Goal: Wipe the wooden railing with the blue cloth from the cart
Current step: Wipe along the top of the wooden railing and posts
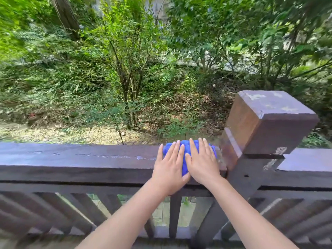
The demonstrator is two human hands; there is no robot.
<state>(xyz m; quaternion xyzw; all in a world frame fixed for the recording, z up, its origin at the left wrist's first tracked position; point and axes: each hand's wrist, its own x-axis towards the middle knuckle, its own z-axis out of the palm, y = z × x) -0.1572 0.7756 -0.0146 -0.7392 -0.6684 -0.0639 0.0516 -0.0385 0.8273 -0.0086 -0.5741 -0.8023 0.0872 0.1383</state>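
A dark brown wooden railing runs across the view at waist height. The blue cloth lies on its top rail, close to the square post. My left hand and my right hand lie side by side, flat on the cloth with fingers stretched out, pressing it onto the rail. Most of the cloth is hidden under the two hands; only its far edge and a strip between the hands show.
A thick square wooden post with flaked paint rises just right of the hands, and the rail continues beyond it. Slanted balusters fill the space below. Bushes and a dirt slope lie past the railing. No cart is visible.
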